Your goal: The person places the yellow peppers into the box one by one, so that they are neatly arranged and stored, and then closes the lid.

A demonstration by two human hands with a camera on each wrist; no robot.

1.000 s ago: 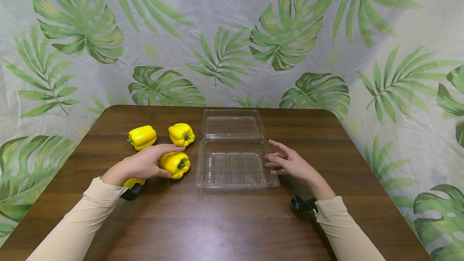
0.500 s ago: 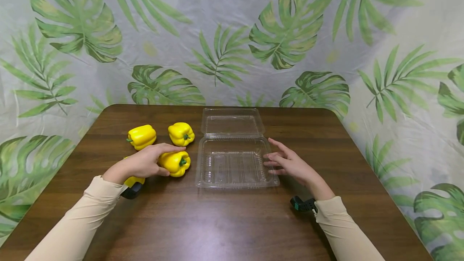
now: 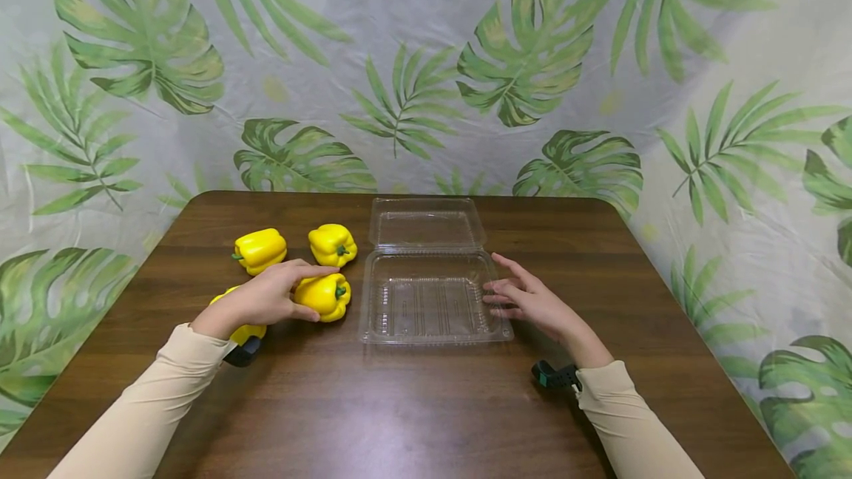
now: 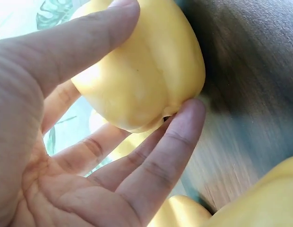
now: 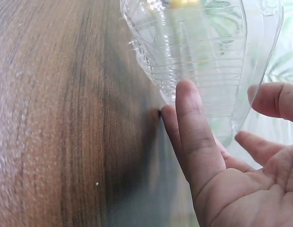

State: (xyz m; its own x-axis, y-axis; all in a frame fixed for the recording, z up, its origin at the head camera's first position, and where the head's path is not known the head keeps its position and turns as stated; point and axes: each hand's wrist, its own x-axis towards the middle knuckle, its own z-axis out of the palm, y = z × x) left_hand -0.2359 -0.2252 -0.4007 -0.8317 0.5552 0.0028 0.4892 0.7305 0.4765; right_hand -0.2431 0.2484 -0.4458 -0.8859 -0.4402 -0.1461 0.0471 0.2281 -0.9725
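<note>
Held pepper: a glossy yellow bell pepper [image 3: 328, 297], left of centre on a brown wooden table [image 3: 426, 405], lying sideways with its green stem [image 3: 341, 291] facing right, just beside a clear plastic container [image 3: 426, 309].
Left hand: the person's left hand [image 3: 273, 298] grasps the blunt end of that pepper, thumb on one side and curled fingers on the other.
Pepper's feel: probably light and firm, its smooth skin a little slippery; the broad lobed sides seem the best hold, the stem a poor one.
Container's feel: likely very light, thin and springy, easily dented or nudged; its rim looks like the stiffest place to hold. Its lid [image 3: 426, 228] lies folded back behind it.
Right hand: the right hand [image 3: 535, 301] is at the container's right side, fingers loosely spread and unclenched; how firmly they press, I cannot tell.
Other peppers: one at the back right [image 3: 333, 245], one at the back left [image 3: 261, 250], and one by the left sleeve [image 3: 249, 333], largely covered by the wrist.
Hard to see: the held pepper's underside, so whether it touches the table is unclear; the container's transparent edges blur into the background in the right wrist view.
</note>
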